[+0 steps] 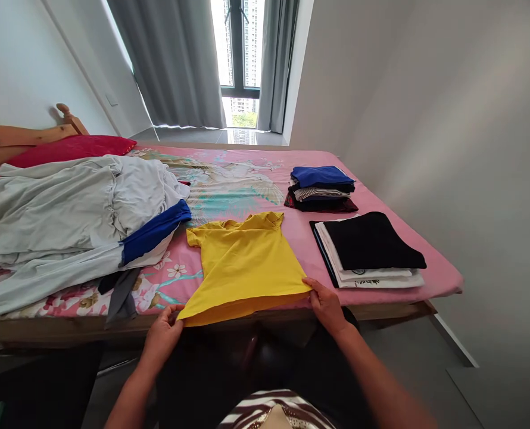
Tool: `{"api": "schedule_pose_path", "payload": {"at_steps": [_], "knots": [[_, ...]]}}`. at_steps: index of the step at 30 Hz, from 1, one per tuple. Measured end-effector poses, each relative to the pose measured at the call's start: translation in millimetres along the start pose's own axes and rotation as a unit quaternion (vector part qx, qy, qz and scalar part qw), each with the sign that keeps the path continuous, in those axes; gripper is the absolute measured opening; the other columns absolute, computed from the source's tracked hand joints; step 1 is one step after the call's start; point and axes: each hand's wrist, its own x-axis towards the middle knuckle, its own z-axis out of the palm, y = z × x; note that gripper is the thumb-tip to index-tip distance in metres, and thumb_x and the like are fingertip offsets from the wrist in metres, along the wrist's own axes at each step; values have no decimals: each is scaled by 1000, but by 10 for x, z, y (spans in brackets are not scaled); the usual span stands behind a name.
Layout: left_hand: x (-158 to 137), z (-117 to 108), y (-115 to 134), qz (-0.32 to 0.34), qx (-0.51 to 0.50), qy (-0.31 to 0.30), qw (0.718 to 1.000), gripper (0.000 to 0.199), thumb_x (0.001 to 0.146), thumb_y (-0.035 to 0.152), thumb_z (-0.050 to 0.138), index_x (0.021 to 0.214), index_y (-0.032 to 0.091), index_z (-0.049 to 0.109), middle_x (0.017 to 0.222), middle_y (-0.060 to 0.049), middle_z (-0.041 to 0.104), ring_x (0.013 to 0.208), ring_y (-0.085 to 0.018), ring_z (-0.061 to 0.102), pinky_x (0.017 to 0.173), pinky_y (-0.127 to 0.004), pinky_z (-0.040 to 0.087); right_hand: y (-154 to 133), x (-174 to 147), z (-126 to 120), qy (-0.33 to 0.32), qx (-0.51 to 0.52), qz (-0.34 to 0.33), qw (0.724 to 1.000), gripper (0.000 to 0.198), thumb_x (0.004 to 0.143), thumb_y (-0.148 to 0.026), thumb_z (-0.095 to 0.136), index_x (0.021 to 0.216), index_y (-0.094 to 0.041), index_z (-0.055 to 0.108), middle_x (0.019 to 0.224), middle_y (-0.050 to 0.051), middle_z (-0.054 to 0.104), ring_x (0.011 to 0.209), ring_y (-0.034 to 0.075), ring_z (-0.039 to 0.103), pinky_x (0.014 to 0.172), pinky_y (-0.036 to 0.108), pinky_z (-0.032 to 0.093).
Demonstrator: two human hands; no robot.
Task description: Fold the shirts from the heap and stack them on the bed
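Yellow T-shirt (249, 262) spread on bed (303, 235), hem open, collar seemingly rumpled

Gray curtains (171, 65) hang either side of a bright, dark-framed window (239, 92), high-rise towers (252, 44) beyond. Pale walls (452, 119) flank a wooden bed (439, 281) with a pine headboard (17, 137); the floor (417, 342) is gray.

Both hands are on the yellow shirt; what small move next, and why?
I'd probably ease the yellow shirt farther onto the bed: the left hand and right hand hold its bottom corners, and its open hem seems to overhang the bed.
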Motion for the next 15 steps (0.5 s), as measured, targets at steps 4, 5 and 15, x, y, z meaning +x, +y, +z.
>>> {"api": "schedule_pose_path", "payload": {"at_steps": [4, 5, 15], "knots": [[-179, 160, 328, 105, -39, -26, 993, 49, 69, 42, 61, 112, 18, 56, 113, -9, 64, 106, -27, 59, 91, -40, 46, -128, -92, 32, 42, 3, 54, 998, 26, 86, -27, 45, 108, -20, 56, 91, 4, 68, 74, 17, 63, 67, 29, 48], [-265, 222, 494, 131, -56, -38, 989, 44, 74, 42, 58, 111, 19, 56, 112, -9, 63, 106, -25, 58, 93, -41, 45, -156, -97, 24, 53, 5, 54, 997, 22, 85, -27, 47, 104, -20, 56, 85, 3, 67, 72, 17, 62, 66, 28, 47], [-638, 1250, 2171, 306, -21, -46, 951, 28, 73, 25, 63, 100, 19, 55, 96, -12, 62, 93, -28, 58, 81, -43, 45, -658, 1, -69, 102, 2, -97, 990, 9, 76, -15, 53, 78, -23, 53, 78, 4, 58, 79, 20, 54, 72, 34, 46]]}}
